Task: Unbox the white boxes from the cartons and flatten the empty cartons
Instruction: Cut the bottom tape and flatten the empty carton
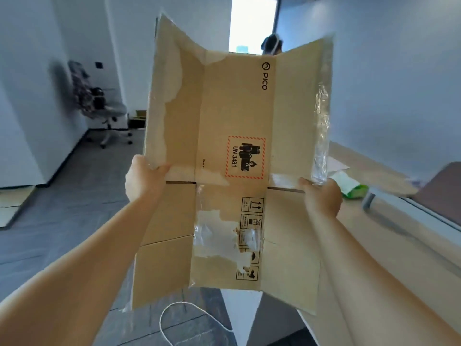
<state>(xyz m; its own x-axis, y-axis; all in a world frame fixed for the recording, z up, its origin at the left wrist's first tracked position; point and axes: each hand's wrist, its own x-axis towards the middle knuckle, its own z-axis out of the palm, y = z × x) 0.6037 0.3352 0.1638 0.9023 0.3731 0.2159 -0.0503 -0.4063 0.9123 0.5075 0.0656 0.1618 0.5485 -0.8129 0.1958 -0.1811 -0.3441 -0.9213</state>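
Note:
A brown carton (234,116), printed with PICO and a UN 3481 battery label, is held up in the air in front of me, spread open almost flat with its flaps unfolded. My left hand (143,179) grips its left edge, thumb on the front. On the other side, my right hand (321,196) grips the right edge near a strip of clear tape. Torn paper patches and tape remnants mark the cardboard. No white box is in view.
A light wooden table (389,236) runs along the right, bearing a green-and-white packet (351,187). An office chair (99,106) stands by the far left wall. Flat cardboard (12,203) lies on the grey floor at left. A white cord (189,318) lies below. A person (272,44) stands behind the carton.

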